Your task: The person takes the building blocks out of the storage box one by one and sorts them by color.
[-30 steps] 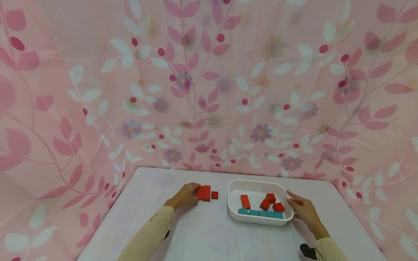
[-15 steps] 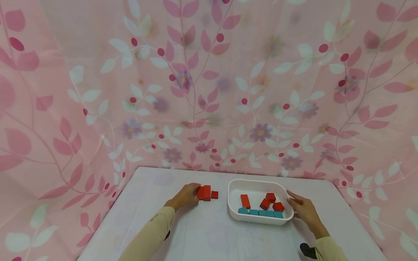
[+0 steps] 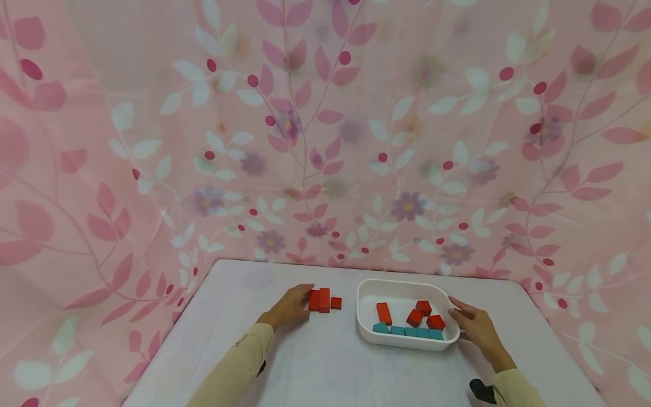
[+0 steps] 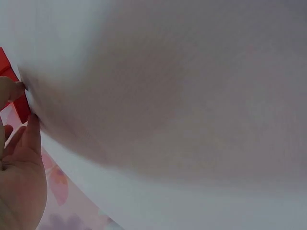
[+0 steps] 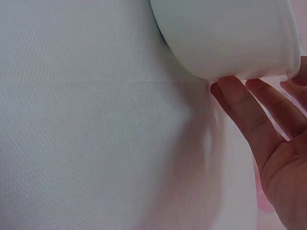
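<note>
The left hand (image 3: 290,308) touches the red blocks (image 3: 320,300) with relaxed fingers (its grip is spread); the right hand (image 3: 475,329), fingers straight, rests against the white tray (image 3: 402,287).

red blocks (image 3: 320,299) on table, white tray (image 3: 367,328) w/ blocks

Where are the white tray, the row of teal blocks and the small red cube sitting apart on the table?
white tray (image 3: 394,284), head view, far rim.
row of teal blocks (image 3: 407,331), head view, middle of the row.
small red cube (image 3: 336,303), head view, top face.
</note>
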A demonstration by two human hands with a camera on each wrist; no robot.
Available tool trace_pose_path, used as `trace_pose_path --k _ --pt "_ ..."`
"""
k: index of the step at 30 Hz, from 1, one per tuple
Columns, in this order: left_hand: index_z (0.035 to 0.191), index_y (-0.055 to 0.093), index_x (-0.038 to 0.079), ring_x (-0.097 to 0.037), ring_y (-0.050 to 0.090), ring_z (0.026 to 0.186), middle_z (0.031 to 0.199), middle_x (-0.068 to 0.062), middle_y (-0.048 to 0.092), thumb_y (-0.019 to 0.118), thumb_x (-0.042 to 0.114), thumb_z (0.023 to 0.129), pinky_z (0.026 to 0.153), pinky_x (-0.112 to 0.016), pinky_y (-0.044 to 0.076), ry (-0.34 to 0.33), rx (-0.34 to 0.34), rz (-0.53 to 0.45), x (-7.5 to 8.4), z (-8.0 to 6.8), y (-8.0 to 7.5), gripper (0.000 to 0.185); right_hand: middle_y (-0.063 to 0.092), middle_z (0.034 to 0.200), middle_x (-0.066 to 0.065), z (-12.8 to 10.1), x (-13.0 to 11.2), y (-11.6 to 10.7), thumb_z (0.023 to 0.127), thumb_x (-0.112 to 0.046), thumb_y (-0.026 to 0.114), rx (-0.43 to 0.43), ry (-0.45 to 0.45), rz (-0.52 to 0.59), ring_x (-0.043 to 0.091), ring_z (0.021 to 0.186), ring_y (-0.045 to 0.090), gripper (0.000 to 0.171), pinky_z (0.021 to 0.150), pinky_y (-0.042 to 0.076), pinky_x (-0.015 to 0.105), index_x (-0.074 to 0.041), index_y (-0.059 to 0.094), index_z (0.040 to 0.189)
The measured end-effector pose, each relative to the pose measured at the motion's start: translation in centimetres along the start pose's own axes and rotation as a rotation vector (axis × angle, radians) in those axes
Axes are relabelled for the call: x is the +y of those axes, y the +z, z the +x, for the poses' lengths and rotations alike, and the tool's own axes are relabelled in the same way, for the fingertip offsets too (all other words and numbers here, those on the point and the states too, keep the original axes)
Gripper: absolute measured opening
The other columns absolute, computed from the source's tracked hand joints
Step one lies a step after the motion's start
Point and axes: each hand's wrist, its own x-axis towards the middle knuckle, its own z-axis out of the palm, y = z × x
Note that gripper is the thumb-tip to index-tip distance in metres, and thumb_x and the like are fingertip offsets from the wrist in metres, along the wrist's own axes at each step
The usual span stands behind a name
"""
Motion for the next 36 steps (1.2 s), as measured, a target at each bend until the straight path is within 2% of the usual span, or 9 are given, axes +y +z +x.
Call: trace_pose_path --k 2,4,10,14,18,22,27,30,36 --pt "0.145 0.043 0.003 -0.028 0.049 0.127 0.141 -0.013 0.05 0.079 0.008 0.08 0.106 -0.042 0.04 -0.036 -0.003 -0.018 0.2 0.1 -0.4 0.075 0.04 0.144 0.032 0.0 -0.1 0.1 0.097 -0.041 0.058 0.002 0.001 0.003 0.043 0.116 0.055 0.065 0.079 0.057 0.039 -0.013 0.034 0.151" --pt "0.145 0.043 0.004 -0.03 0.048 0.127 0.142 -0.013 0.048 0.082 0.009 0.078 0.106 -0.045 0.039 -0.034 0.002 -0.043 0.5 0.3 -0.8 0.078 0.04 0.143 0.032 0.0 -0.2 0.1 0.098 -0.039 0.058 0.009 0.007 0.004 0.042 0.113 0.057 0.063 0.078 0.057 0.04 -0.013 0.035 0.15" --pt "0.145 0.043 0.004 -0.033 0.042 0.132 0.143 -0.014 0.048 0.081 0.015 0.078 0.109 -0.049 0.035 0.057 0.073 0.02 1.5 0.9 -1.7 0.078 0.042 0.141 0.033 0.1 -0.1 0.2 0.098 -0.036 0.059 0.012 0.02 0.0 0.033 0.1 0.064 0.061 0.075 0.058 0.039 -0.011 0.037 0.149" --pt "0.145 0.044 0.006 -0.03 0.042 0.132 0.144 -0.01 0.047 0.075 0.023 0.083 0.109 -0.048 0.035 0.066 0.122 0.043 3.2 1.9 -2.0 0.072 0.041 0.141 0.034 0.1 0.0 0.2 0.098 -0.036 0.058 0.014 0.012 0.001 0.036 0.104 0.062 0.061 0.075 0.058 0.038 -0.011 0.036 0.149" --pt "0.142 0.047 0.004 -0.031 0.042 0.132 0.143 -0.011 0.047 0.075 0.028 0.084 0.109 -0.048 0.035 0.058 0.14 0.019 5.7 3.0 -2.0 0.069 0.04 0.142 0.033 0.0 0.0 0.1 0.098 -0.037 0.057 0.015 0.002 -0.009 0.043 0.114 0.056 0.061 0.076 0.058 0.039 -0.011 0.035 0.15" --pt "0.142 0.049 0.01 -0.03 0.041 0.133 0.144 -0.009 0.047 0.074 0.034 0.086 0.107 -0.049 0.038 0.038 0.114 0.017 8.2 3.8 -1.6 0.067 0.04 0.143 0.032 0.0 0.0 0.1 0.098 -0.039 0.057 0.014 -0.002 -0.005 0.044 0.115 0.055 0.063 0.078 0.058 0.039 -0.012 0.035 0.15" --pt "0.141 0.051 0.014 -0.024 0.043 0.132 0.143 -0.004 0.05 0.073 0.034 0.088 0.107 -0.045 0.038 0.097 0.087 0.063 10.5 4.7 -0.5 0.061 0.042 0.142 0.032 0.1 0.1 0.2 0.098 -0.038 0.059 0.018 0.002 0.01 0.04 0.111 0.058 0.062 0.077 0.058 0.039 -0.013 0.036 0.149" --pt "0.14 0.052 0.014 -0.024 0.042 0.134 0.143 -0.004 0.05 0.073 0.034 0.088 0.108 -0.045 0.037 0.108 0.062 0.069 11.6 5.2 0.3 0.06 0.042 0.142 0.032 0.1 0.2 0.2 0.097 -0.038 0.059 0.018 0.009 0.011 0.039 0.109 0.059 0.062 0.077 0.058 0.039 -0.013 0.036 0.149" --pt "0.14 0.053 0.015 -0.024 0.046 0.13 0.139 -0.003 0.054 0.074 0.034 0.087 0.106 -0.044 0.04 0.058 0.017 0.022 13.6 6.2 2.0 0.059 0.041 0.142 0.032 0.2 0.2 0.1 0.097 -0.041 0.059 0.011 -0.003 0.012 0.042 0.114 0.056 0.064 0.077 0.058 0.039 -0.013 0.036 0.15"
